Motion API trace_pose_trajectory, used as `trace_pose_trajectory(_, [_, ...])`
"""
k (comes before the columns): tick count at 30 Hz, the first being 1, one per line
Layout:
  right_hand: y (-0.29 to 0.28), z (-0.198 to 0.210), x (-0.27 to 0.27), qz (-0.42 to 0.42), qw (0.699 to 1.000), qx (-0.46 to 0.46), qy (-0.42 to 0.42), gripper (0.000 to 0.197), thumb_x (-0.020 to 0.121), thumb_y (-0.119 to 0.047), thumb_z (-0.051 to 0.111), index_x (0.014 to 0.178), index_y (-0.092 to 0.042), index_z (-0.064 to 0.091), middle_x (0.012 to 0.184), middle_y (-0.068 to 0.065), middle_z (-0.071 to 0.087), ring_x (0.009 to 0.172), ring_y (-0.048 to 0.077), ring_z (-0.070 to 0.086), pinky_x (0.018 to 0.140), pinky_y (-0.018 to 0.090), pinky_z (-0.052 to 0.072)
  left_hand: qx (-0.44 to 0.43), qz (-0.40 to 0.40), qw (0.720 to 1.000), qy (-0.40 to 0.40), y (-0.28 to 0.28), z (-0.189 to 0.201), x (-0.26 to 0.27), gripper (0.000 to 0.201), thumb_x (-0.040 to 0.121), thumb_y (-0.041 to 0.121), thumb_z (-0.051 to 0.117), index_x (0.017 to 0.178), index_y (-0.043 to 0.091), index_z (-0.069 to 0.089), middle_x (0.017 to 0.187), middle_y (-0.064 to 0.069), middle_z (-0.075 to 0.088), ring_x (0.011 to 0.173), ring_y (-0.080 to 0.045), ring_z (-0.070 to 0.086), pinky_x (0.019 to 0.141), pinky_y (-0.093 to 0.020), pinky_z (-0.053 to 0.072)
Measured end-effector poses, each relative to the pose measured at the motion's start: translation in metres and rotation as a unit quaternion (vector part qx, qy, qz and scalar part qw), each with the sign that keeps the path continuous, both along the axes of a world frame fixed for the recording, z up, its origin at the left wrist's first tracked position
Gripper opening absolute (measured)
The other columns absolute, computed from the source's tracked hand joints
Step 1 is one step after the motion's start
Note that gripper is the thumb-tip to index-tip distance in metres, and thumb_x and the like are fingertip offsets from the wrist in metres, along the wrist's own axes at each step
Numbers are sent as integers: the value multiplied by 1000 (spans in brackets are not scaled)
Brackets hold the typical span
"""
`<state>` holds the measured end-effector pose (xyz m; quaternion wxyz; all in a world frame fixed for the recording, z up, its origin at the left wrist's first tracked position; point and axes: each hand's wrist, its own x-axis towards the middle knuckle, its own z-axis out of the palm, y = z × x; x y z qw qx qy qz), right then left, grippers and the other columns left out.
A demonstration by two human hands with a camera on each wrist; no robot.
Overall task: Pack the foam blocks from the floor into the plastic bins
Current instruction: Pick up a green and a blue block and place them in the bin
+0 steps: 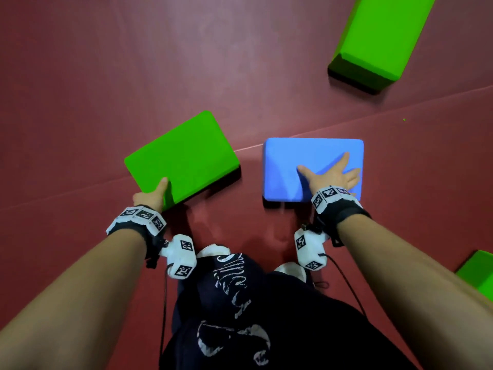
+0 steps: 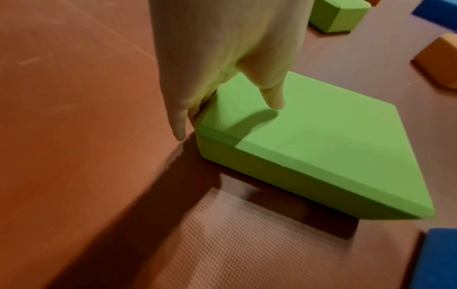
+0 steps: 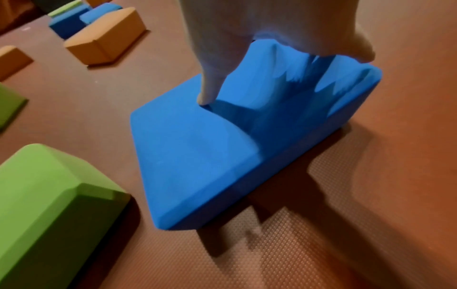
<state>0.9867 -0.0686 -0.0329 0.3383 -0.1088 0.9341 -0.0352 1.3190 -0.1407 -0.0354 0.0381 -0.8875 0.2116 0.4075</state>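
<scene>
A green foam block (image 1: 181,158) lies on the dark red floor mat in front of my left knee. My left hand (image 1: 154,194) grips its near corner, with the thumb (image 2: 274,97) on the top face and the fingers (image 2: 178,121) down the side. To its right lies a blue foam block (image 1: 293,161). My right hand (image 1: 329,173) rests on it with straight fingers spread over the top; the thumb (image 3: 207,91) presses on the blue block (image 3: 197,156). Dark shadow shows under the near edges of both blocks. No bin is in view.
A long green block (image 1: 378,41) lies at the far right, and another green block (image 1: 477,276) sits at the right edge. Orange blocks (image 3: 106,37) and blue blocks (image 3: 71,21) lie farther off. My white shoes (image 1: 213,251) stand just behind the two blocks.
</scene>
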Motion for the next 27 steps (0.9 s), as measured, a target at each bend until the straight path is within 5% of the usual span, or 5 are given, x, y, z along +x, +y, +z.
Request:
trace_pose_trajectory(8, [6,1,-21,-76,996,34,31,125,64,-64,73,152,-16,-2,149,23,23,138,36,23,110,47,19,-46,23,997,54,2,-16,2,94,75,43,77,138,-5,25,138,-22,45,125,-33,47,106,-39,37])
trace_pose_trajectory(16, [-11,21,2,-58,995,-84,-12,70,72,-43,76,126,-7,48,134,14,36,114,27,48,96,31,36,-85,60,962,251,-1,-5,-37,45,80,14,74,93,19,32,84,-8,57,69,-21,57,53,-26,44])
trace_pose_trajectory(19, [-21,26,21,-23,990,-123,-66,72,76,-33,76,133,-9,40,136,18,41,119,27,47,101,30,34,-73,79,959,263,-1,3,-59,41,80,19,74,100,23,37,106,-9,64,86,-16,65,67,-29,45])
trace_pose_trajectory(24, [-54,22,17,-83,988,-95,-92,102,79,-38,72,151,-10,6,151,17,27,135,32,37,109,38,28,-76,124,971,190,-10,4,-65,106,61,59,77,142,15,25,119,-11,59,103,-27,60,98,-43,46])
trace_pose_trajectory(27, [-70,6,-3,-9,991,-110,-81,109,74,-37,78,152,-15,5,155,11,21,140,30,28,115,40,24,-163,71,979,98,-36,2,-58,105,76,46,74,151,13,9,154,-19,23,139,-32,31,115,-41,25])
